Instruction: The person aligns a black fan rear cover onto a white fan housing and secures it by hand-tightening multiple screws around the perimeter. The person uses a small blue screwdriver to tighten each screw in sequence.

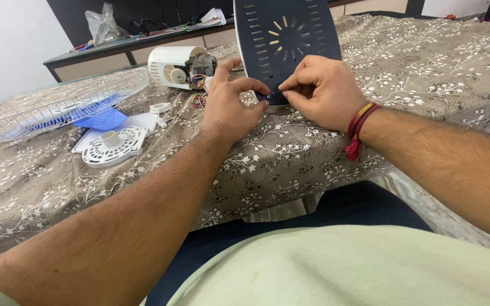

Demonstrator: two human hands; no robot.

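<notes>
A dark blue slotted fan base plate (287, 34) stands tilted upright on a bed covered with a grey floral sheet (426, 62). My left hand (231, 105) pinches the plate's lower edge with thumb and forefinger. My right hand (324, 90), with red and yellow threads at the wrist, grips the same lower edge and holds a thin dark wire or pin between the fingertips. Both hands meet at the plate's bottom corner. Just behind my left hand lies the white fan motor housing (180, 67) with coloured wires showing.
A white round vented cover (112, 147) and a blue fan blade (100, 120) lie at the left. A wire fan guard (52, 105) rests further left. A dark desk (143, 39) with a plastic bag and clutter stands behind the bed.
</notes>
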